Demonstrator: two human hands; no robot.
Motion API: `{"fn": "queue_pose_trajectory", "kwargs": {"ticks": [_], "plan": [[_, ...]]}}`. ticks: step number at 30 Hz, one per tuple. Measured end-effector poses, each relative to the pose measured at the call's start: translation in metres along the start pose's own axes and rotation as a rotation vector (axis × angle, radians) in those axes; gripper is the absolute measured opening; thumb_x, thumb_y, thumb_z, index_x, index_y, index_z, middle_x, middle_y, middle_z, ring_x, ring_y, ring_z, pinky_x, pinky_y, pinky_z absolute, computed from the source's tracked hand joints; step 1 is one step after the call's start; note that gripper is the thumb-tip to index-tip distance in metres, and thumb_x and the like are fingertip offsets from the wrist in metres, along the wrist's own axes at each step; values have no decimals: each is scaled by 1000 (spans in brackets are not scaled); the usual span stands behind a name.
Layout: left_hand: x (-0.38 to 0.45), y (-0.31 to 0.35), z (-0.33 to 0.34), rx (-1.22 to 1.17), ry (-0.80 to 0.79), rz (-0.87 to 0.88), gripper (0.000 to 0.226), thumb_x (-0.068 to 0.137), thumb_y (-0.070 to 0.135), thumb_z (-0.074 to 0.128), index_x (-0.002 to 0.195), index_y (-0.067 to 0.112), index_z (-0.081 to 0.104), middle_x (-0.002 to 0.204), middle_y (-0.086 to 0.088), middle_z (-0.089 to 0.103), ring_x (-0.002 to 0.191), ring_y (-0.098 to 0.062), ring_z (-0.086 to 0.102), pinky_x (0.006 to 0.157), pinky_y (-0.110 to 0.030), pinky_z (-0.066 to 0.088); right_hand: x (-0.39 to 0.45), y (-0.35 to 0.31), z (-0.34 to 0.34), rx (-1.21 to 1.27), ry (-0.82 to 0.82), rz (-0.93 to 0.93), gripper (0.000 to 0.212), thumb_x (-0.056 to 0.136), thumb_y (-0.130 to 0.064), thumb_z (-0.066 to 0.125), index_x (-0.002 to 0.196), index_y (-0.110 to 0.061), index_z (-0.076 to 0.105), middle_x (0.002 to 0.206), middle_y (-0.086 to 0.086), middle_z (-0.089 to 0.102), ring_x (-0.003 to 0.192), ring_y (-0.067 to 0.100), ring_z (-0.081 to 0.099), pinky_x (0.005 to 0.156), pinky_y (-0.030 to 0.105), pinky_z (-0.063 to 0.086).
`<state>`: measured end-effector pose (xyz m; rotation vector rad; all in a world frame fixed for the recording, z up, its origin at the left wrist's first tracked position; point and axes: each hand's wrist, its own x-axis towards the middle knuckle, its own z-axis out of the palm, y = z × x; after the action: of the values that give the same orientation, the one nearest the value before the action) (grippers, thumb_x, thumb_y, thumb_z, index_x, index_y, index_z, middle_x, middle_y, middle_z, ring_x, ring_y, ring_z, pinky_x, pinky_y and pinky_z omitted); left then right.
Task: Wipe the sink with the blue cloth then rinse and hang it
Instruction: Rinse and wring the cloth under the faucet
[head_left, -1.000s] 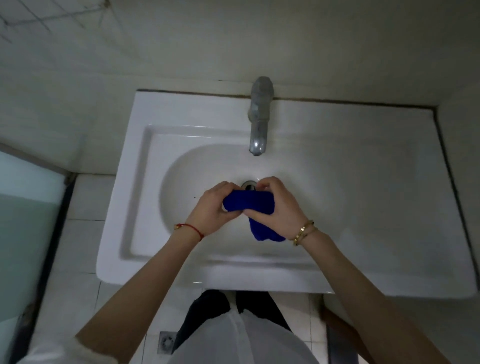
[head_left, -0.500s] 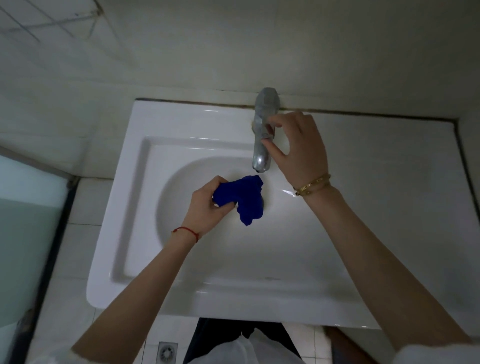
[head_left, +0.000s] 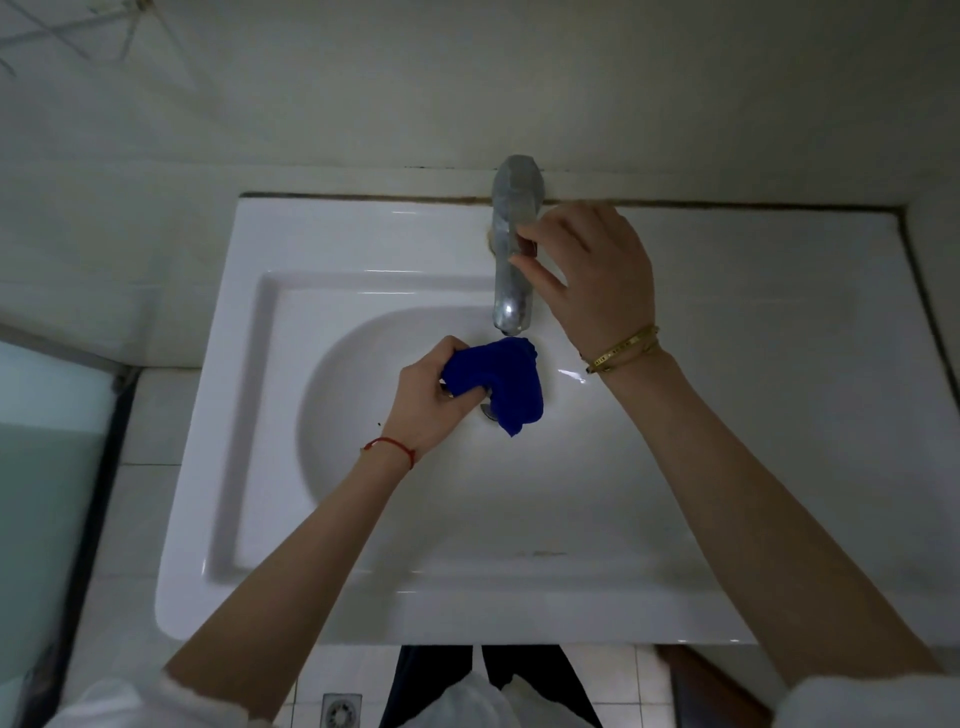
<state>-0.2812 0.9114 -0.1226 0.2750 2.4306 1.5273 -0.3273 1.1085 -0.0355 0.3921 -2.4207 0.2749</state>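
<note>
L hand (head_left: 428, 397) is gripping the bunched blue cloth (head_left: 501, 382), fingers curled tight round its near end, holding it over the sink (head_left: 363, 597) basin w/ the loose part hanging toward the drain (head_left: 487, 410). Just beyond the cloth, the faucet (head_left: 511, 249) spout is pointing down. R hand (head_left: 592, 275) is touching the faucet body, thumb + fingertips pinching its side.

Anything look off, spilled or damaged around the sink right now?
Nothing serious. The white ceramic sink looks intact. A small dark speck sits on the basin near the left hand, which grips the bunched blue cloth. The right hand is at the metal faucet; no running water shows.
</note>
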Motion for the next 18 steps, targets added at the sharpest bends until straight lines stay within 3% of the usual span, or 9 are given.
{"fn": "queue_pose_trajectory", "kwargs": {"ticks": [10, 15, 18], "plan": [[10, 1, 5, -28, -5, -11, 33, 80, 1, 74, 103, 16, 57, 92, 12, 65, 86, 0, 62, 73, -9, 49, -4, 0, 8, -28, 95, -16, 17, 85, -27, 72, 89, -10, 71, 84, 7, 66, 79, 25, 61, 68, 31, 48], [12, 2, 5, -62, 4, -27, 34, 79, 0, 74, 103, 17, 57, 92, 13, 65, 83, 5, 62, 71, -10, 50, 3, 0, 6, 26, 115, 33, 18, 86, -27, 70, 88, -9, 71, 82, 8, 65, 75, 25, 59, 70, 29, 45], [13, 5, 5, -92, 22, -40, 34, 80, 0, 74, 106, 14, 57, 94, 7, 66, 86, -3, 63, 72, -10, 50, 7, 0, 5, 61, 93, 80, 20, 86, -28, 71, 90, -8, 72, 83, 8, 64, 75, 25, 59, 71, 27, 44]]}}
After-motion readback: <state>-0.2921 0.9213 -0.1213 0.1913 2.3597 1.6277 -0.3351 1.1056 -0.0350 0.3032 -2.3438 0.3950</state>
